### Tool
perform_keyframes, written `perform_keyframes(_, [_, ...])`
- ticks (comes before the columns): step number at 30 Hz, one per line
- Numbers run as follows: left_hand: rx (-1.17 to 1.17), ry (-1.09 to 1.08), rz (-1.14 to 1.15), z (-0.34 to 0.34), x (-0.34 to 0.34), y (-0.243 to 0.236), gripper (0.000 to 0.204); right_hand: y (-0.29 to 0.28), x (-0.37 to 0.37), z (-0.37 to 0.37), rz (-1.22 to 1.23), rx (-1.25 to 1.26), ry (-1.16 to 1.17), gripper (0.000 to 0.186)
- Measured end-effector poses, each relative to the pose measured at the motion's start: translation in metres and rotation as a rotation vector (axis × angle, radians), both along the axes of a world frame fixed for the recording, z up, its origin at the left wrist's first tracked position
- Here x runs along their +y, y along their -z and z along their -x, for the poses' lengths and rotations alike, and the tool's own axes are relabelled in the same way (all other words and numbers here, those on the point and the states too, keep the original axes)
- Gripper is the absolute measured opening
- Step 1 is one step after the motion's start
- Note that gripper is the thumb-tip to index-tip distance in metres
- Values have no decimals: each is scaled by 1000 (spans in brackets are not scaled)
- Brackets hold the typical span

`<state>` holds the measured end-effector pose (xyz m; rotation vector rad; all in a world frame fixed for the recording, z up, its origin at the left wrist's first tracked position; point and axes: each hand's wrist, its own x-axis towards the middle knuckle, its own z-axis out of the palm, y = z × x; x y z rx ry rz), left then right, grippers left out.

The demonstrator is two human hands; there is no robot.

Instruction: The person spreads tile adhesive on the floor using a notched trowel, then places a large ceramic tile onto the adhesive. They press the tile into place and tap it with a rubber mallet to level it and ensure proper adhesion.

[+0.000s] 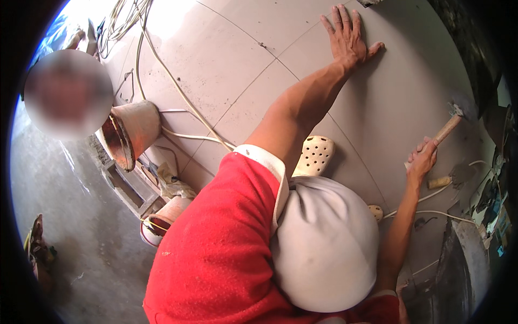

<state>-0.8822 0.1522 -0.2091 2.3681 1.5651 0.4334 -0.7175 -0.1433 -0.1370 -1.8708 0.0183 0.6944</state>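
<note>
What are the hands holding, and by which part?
The right hand grips a hammer by its wooden handle. The left hand holds nothing; it lies flat on the tiled floor.

Open tile (226, 59) is lying clear between the flat left hand (348, 38) and the white cable (178, 89); the cable is snaking across the left side, blocking a low sweep there; a bucket (132, 129) is crowding the floor's left edge; the right hand (423, 159) is gripping a hammer (448, 129); a trowel (458, 175) is sitting just below, narrowing that corner.
</note>
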Motion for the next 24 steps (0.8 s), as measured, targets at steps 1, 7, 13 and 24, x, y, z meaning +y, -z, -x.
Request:
perform_keyframes(1, [36,47,158,1,0,-10,107,0,8,6,8,102,25,43])
perform_keyframes(7, [5,58,264,9,1,-57,103,19,14,-5,-66,109,2,48])
perform_keyframes(13, [133,112,290,-1,-9,-48,104,42,-3,-42,212,44,-65,41])
perform_keyframes(24, [32,986,-53,49,-124,-1,123,-31,-59,-128,589,-795,-910,43])
